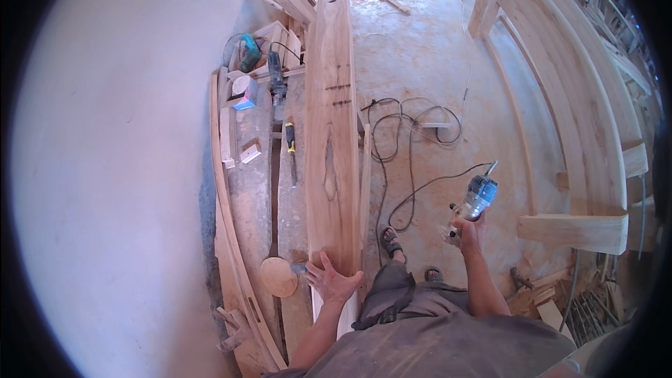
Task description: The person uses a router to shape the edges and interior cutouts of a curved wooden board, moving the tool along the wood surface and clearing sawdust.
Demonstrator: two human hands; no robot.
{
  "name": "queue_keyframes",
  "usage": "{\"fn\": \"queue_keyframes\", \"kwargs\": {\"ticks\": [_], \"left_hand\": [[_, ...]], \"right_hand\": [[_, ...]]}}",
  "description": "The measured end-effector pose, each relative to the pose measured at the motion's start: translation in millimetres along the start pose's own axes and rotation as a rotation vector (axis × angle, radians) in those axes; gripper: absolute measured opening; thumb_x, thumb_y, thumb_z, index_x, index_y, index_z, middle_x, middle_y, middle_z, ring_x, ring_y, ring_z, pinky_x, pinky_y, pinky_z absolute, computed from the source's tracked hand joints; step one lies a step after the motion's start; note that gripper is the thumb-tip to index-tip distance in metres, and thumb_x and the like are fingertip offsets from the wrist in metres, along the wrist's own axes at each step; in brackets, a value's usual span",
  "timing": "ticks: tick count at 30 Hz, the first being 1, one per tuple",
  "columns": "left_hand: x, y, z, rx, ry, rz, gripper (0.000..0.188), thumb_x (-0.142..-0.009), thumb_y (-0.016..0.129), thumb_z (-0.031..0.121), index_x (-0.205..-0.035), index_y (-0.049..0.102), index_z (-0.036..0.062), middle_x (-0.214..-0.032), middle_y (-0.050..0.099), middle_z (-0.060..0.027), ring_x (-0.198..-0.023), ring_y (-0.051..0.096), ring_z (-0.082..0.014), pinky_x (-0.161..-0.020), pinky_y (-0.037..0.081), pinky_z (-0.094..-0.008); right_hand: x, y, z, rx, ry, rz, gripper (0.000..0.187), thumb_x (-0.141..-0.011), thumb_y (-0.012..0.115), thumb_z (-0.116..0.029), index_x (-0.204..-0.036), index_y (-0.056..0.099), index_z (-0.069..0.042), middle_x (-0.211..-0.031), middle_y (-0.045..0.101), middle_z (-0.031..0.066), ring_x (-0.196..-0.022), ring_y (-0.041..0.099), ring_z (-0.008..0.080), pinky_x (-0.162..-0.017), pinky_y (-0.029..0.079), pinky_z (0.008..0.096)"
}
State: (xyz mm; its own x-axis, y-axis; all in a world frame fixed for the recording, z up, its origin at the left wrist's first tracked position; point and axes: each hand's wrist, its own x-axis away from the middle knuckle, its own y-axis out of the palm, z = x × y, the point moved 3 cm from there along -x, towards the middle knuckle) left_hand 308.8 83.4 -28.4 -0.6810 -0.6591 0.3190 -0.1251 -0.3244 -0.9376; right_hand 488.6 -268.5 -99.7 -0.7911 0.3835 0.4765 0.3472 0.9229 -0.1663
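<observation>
A long wooden board [329,140] with dark marks and a knot lies lengthwise on the workbench. My left hand [334,280] rests flat near the board's close end, its fingers spread over the surface. Out to the right, above the floor, my right hand [470,231] is wrapped round a blue trim router [480,192] with a clear base. A black cord [434,180] runs from the router down to the floor. The router is well apart from the board.
On the bench [248,136] left of the board lie a yellow-black chisel [290,138], a grey power tool [276,73], a teal power tool [250,53], a tin [243,91] and a round wooden disc [278,276]. Cord loops [402,122] cover the floor; a wooden frame [581,98] stands right.
</observation>
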Motion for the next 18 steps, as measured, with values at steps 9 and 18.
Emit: {"fn": "queue_keyframes", "kwargs": {"ticks": [9, 18], "left_hand": [[-2, 2, -2, 0.05, 0.06, 0.023, 0.118, -0.062, 0.088, 0.049, -0.158, 0.032, 0.0105, -0.16, 0.013, -0.0421, -0.145, 0.019, -0.0645, -0.12, 0.019, -0.0706], [45, 48, -27, 0.485, -0.119, 0.395, 0.105, -0.066, 0.092, 0.035, -0.152, 0.041, 0.0057, -0.162, 0.021, -0.0325, -0.149, 0.027, -0.0508, -0.117, 0.033, -0.0667]], "right_hand": [[-35, -3, -38, -0.111, -0.045, 0.046, 0.061, -0.065, 0.07, 0.004, -0.124, 0.059, -0.006, -0.097, 0.065, 0.0055, -0.077, 0.063, 0.0182, -0.064, 0.052, 0.0338], [-132, 58, -111, -0.315, -0.054, -0.07, 0.053, -0.072, 0.069, 0.006, -0.123, 0.061, -0.006, -0.1, 0.066, 0.0043, -0.083, 0.066, 0.0202, -0.076, 0.056, 0.0358]]}}
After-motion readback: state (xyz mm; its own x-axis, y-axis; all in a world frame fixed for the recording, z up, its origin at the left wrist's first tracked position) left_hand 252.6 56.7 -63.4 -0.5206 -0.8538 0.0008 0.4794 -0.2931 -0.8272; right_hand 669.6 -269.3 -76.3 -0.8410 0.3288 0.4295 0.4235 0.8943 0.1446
